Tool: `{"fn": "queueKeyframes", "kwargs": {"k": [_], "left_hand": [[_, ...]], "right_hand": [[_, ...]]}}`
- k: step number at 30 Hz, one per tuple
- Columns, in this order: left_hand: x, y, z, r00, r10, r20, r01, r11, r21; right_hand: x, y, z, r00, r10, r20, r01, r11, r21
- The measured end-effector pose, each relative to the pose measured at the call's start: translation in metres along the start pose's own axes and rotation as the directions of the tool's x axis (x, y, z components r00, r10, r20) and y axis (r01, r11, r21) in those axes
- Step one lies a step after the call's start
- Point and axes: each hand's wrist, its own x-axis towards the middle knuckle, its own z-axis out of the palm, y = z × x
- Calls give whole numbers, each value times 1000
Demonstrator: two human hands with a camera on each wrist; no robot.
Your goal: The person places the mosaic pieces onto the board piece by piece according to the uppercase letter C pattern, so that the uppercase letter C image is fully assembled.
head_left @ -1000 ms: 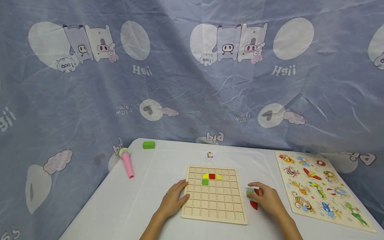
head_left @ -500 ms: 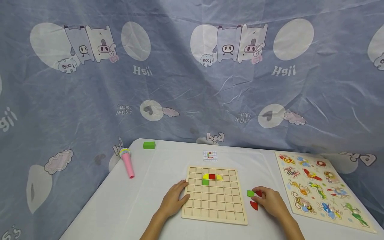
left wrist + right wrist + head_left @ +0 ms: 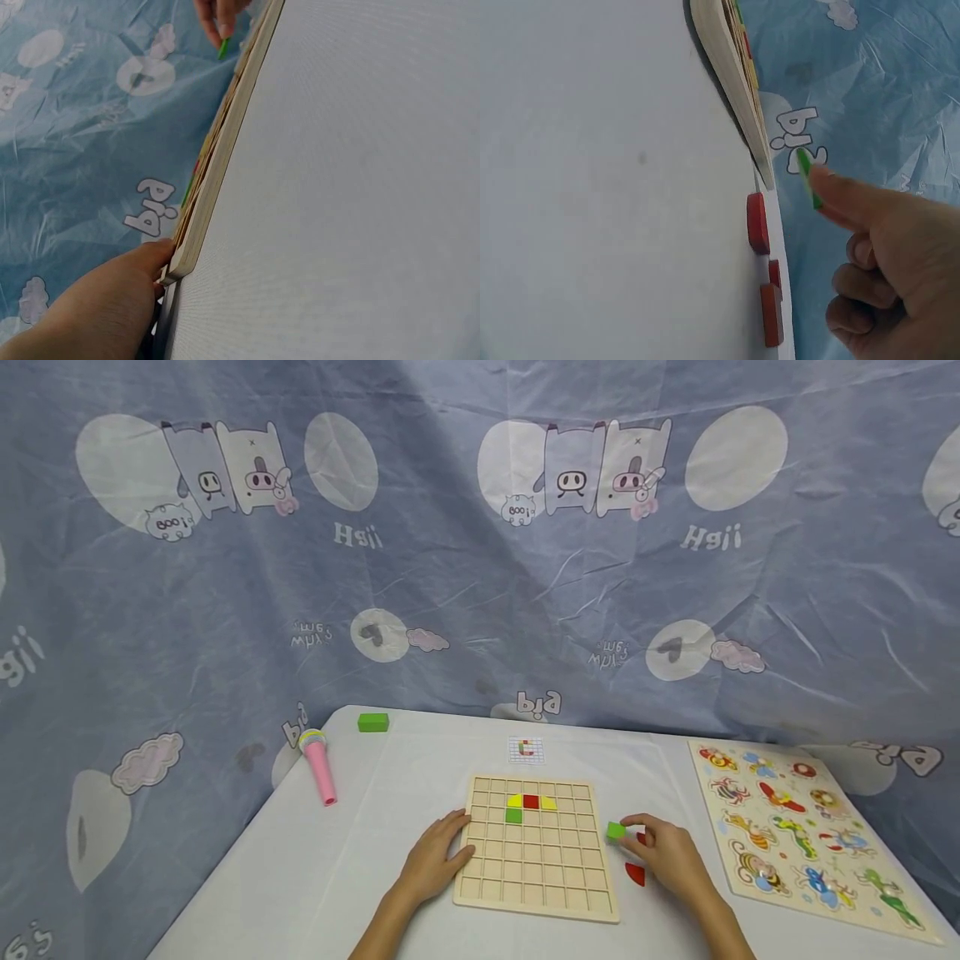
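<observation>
Left hand (image 3: 432,858), right hand (image 3: 675,858), forearms (image 3: 386,922), all bare

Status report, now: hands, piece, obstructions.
Left hand touching left edge of grid board. Right hand pinching green square above table. Red pieces on table nearby; path to board looks clear.

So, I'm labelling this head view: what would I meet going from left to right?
Pink toy microphone, green rectangular block, left hand, pale wooden grid board, small green square tile, right hand, wooden puzzle board with colourful insect pictures.
</observation>
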Motion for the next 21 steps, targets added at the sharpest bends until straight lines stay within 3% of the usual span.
{"fn": "queueKeyframes", "kwargs": {"k": [5, 11, 21], "left_hand": [[0, -2, 1, 1000, 3, -3, -3, 1000, 0], [0, -2, 3, 1000, -3, 9, 3, 1000, -6], [0, -1, 0, 1000, -2, 6, 2, 1000, 1]], "right_hand": [[4, -18, 13, 998, -53, -16, 54, 997, 50], [6, -43, 32, 996, -84, 33, 79, 989, 121], [11, -77, 65, 988, -137, 75, 124, 980, 158]]}}
